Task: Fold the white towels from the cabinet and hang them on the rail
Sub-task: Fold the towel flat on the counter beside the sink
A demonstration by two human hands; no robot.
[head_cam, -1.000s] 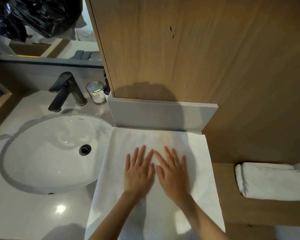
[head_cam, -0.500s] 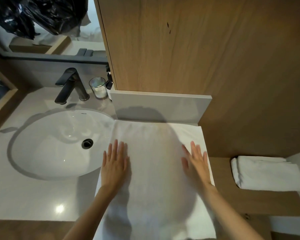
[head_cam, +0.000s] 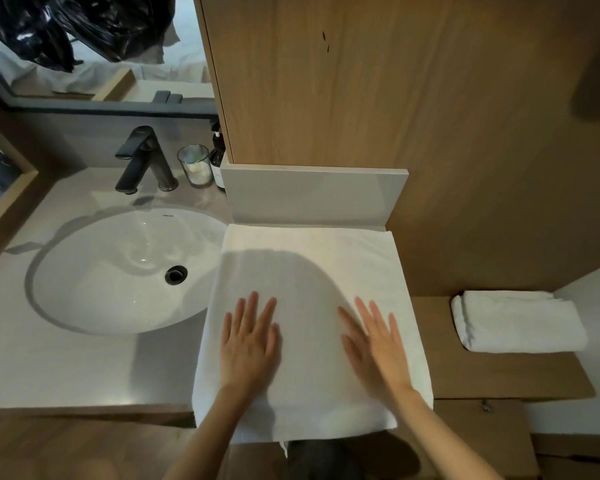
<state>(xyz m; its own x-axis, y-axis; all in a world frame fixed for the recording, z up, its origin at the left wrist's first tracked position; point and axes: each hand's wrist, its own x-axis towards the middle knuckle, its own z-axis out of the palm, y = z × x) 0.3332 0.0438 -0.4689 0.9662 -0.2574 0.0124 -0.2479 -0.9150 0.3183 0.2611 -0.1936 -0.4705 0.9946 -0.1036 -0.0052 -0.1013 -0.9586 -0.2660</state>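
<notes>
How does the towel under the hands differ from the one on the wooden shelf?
The spread white towel lies broad and flat on the grey counter, its near edge overhanging; the folded white towel on the wooden shelf is a compact bundle. The left hand and right hand press flat on the first; nothing touches the second. Both are white.

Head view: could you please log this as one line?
towel: spread on counter | left hand: flat on towel | right hand: flat on towel | second towel: folded on shelf
</notes>
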